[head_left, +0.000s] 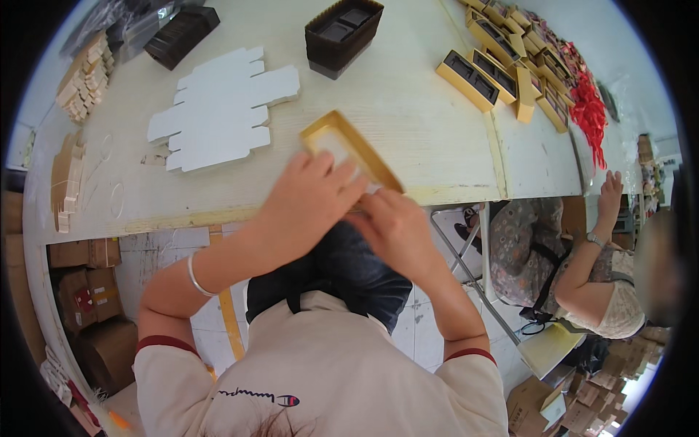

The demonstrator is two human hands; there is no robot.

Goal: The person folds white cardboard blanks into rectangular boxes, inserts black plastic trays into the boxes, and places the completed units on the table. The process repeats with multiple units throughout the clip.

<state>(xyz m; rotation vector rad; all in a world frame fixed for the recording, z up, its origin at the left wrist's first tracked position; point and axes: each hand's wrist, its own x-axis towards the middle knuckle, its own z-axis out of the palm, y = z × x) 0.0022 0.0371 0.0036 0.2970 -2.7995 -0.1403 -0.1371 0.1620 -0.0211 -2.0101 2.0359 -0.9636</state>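
A shallow gold cardboard box with a pale inside sits tilted near the table's front edge. My left hand lies over its near long side, fingers bent across the wall and partly into the box. With closed fingers, my right hand grips the box's near right corner; the fingertips there are partly hidden. To the left lie flat white die-cut box blanks, their printed-side colour not showing. Beyond the box stands a stack of dark brown plastic tray inserts.
Finished-looking gold boxes with dark inserts pile up at the far right beside red ribbons. Another dark insert stack and folded gold pieces lie left. A co-worker sits at right. Cardboard cartons stand under the table.
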